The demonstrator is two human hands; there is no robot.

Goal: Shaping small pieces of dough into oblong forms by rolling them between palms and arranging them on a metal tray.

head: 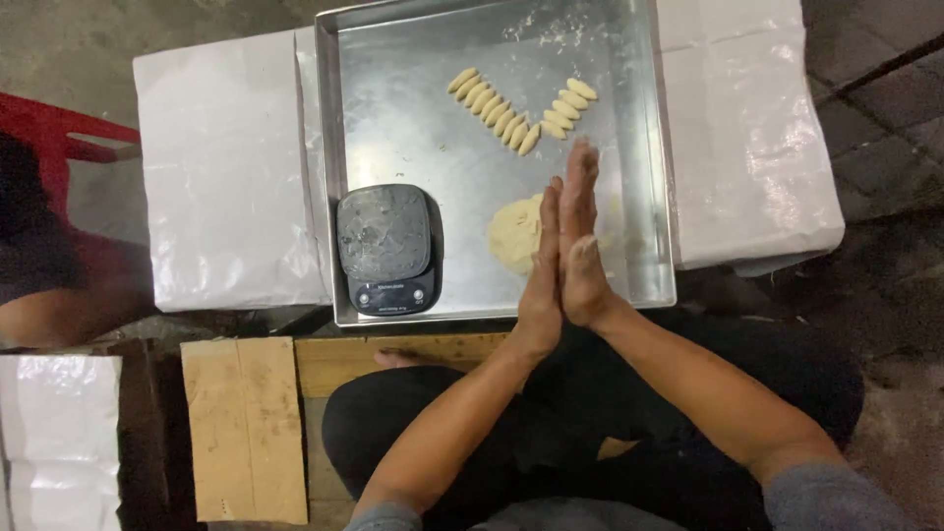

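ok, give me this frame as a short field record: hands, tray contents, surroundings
left hand: left hand, palm pressed flat against the other, fingers straight
right hand: right hand, pressed to the left; whether anything lies between the palms cannot be seen
tray: square shiny metal tray on white wrapped blocks
dough: pale lump of dough in the tray, beside the hands
pieces: small oval dough pieces in two rows meeting in a V
scale: black kitchen scale at the tray's near left
near: brown cardboard sheet

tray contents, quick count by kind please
shaped dough pieces: 14, in two slanted rows
dough lump: 1, partly behind the pressed-together left hand and right hand
black kitchen scale: 1
total: 16 things in the metal tray
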